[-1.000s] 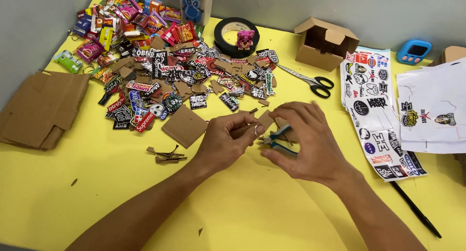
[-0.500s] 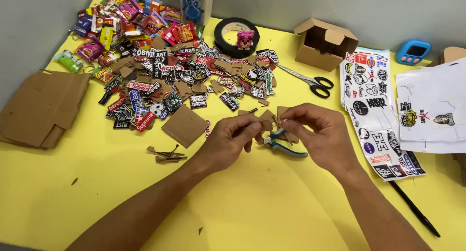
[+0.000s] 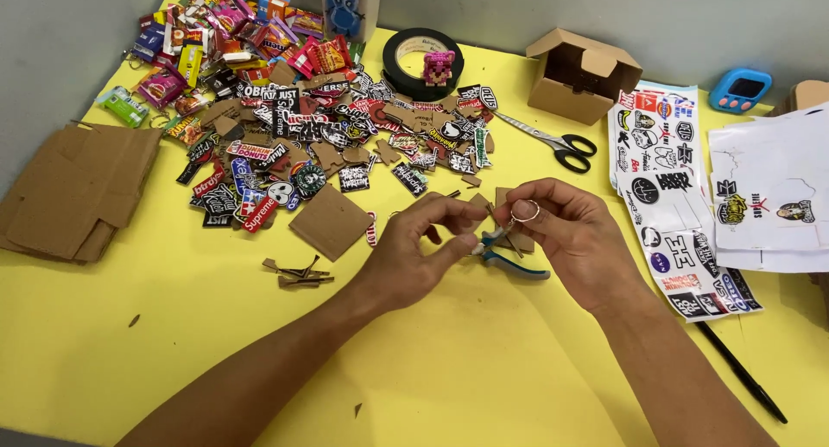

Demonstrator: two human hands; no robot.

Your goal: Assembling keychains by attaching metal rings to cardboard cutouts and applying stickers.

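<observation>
1. both hands meet at mid-table: the right hand [image 3: 574, 235] pinches a small metal key ring [image 3: 524, 211] between thumb and forefinger, while the left hand [image 3: 423, 248] closes on blue-handled pliers [image 3: 509, 255] just below it.
2. no charm hangs on the ring yet, as far as can be seen.
3. beyond the left hand, a heap of sticker-faced cardboard charms [image 3: 328, 145] lies loose, apparently unringed.
4. scissors [image 3: 553, 142] and sticker sheets [image 3: 669, 188] lie beyond and beside the right hand.

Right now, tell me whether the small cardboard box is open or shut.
Open: the small cardboard box has its top flaps lifted, showing a dark interior.
</observation>
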